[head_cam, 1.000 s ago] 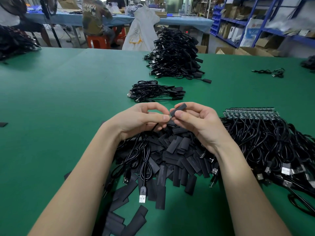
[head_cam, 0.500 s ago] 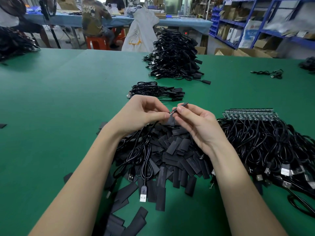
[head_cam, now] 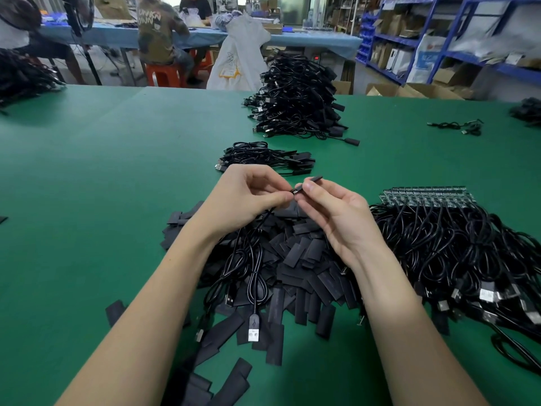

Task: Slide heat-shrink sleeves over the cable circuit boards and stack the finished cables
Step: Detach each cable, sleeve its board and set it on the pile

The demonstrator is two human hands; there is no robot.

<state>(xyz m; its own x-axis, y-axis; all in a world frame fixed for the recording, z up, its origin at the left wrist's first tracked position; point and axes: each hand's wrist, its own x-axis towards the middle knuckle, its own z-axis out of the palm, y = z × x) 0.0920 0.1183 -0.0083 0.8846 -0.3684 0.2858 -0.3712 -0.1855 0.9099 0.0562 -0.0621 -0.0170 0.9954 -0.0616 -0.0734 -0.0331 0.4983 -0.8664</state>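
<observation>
1. The heat-shrink sleeve (head_cam: 313,180) sits above the loose pile, pinched at its near end in my right hand (head_cam: 336,218), its far end pointing away and to the right.
2. My left hand (head_cam: 248,197) pinches the cable end (head_cam: 293,191) at the sleeve's mouth; whether a circuit board is already inside, I cannot tell. The cable (head_cam: 254,259) hangs down from that grip to its USB plug (head_cam: 254,328) on the tabletop (head_cam: 102,177).
3. I judge the step in hand is threading the sleeve on. Next calls for a steady push along the sleeve's axis, keeping its mouth open.
4. Below lie spare sleeves (head_cam: 301,265); to the right, unsleeved cables (head_cam: 456,253) with bare boards (head_cam: 424,194).
5. The small finished stack (head_cam: 263,156) lies just beyond my hands, a larger heap (head_cam: 298,98) behind it.
</observation>
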